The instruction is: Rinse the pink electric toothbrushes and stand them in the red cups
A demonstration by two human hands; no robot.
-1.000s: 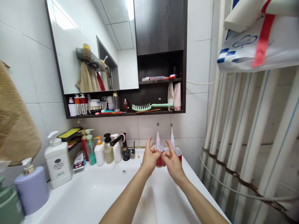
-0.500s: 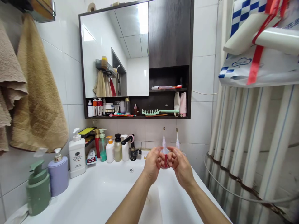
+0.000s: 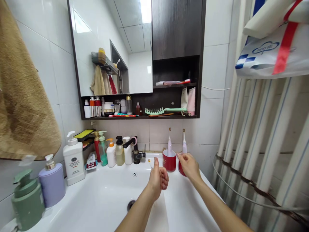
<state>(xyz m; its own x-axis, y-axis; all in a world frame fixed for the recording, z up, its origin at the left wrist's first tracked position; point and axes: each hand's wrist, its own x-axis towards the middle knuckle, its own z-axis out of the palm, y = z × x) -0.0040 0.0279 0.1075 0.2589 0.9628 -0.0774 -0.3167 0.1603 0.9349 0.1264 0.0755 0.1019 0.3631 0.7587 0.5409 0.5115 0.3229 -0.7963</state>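
Just past the hands, at the back right corner of the sink (image 3: 96, 199), stand two red cups side by side. The right hand (image 3: 190, 165) is closed around the right cup (image 3: 180, 168), covering most of its wall, while the left hand (image 3: 158, 178) hangs over the basin, apart from it, curled into a loose fist with the thumb up and nothing visible inside. The left cup (image 3: 169, 162) stands free, just beyond the left hand. Each cup holds one electric brush upright: the left brush (image 3: 169, 144) rises from the left cup, and the right brush (image 3: 184, 145) stands above the right hand's knuckles. Whether either cup also holds water cannot be seen. To handle the right cup well, I judge that the grip should sit low on the wall and the cup stay level, since the tall brush makes it top-heavy and could tip out or knock its neighbour. Further left of the hands, bottles (image 3: 112, 154) crowd the tap (image 3: 134, 149), then a white pump bottle (image 3: 73, 162), a purple one (image 3: 51, 187) and a green one (image 3: 27, 201); their fill levels do not show. Above the hands, a shelf (image 3: 145, 117) carries small jars and a comb (image 3: 159, 111).
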